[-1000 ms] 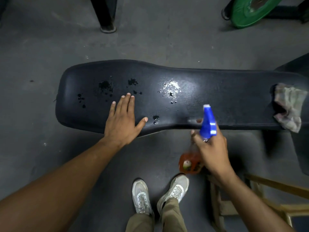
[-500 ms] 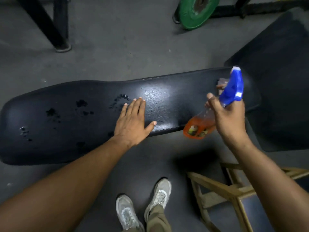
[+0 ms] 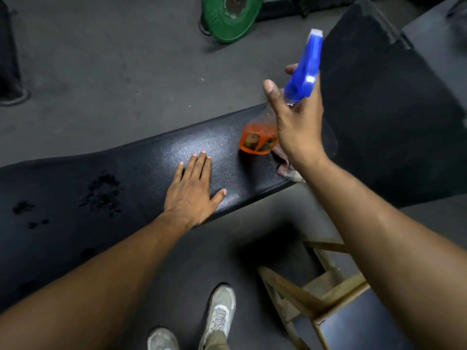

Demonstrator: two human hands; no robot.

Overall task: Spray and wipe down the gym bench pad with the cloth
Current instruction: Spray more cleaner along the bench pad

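Observation:
The black gym bench pad (image 3: 141,170) runs from the left edge to the middle right, with dark wet spray spots (image 3: 103,190) on its left part. My left hand (image 3: 192,190) lies flat on the pad, fingers spread, holding nothing. My right hand (image 3: 295,122) grips a spray bottle (image 3: 304,69) with a blue trigger head and orange liquid in its clear body, raised over the pad's right end. The cloth (image 3: 285,168) lies on that right end, mostly hidden behind my right wrist.
A green weight plate (image 3: 230,18) stands on the grey floor at the back. A second black pad (image 3: 394,117) rises at the right. A wooden stool (image 3: 316,294) stands at the lower right beside my shoes (image 3: 219,314). A dark equipment post stands at far left.
My right hand has carried the spray bottle up and to the right, from below the pad's front edge to above its right end. My left hand slid rightward along the pad. The view shifted right.

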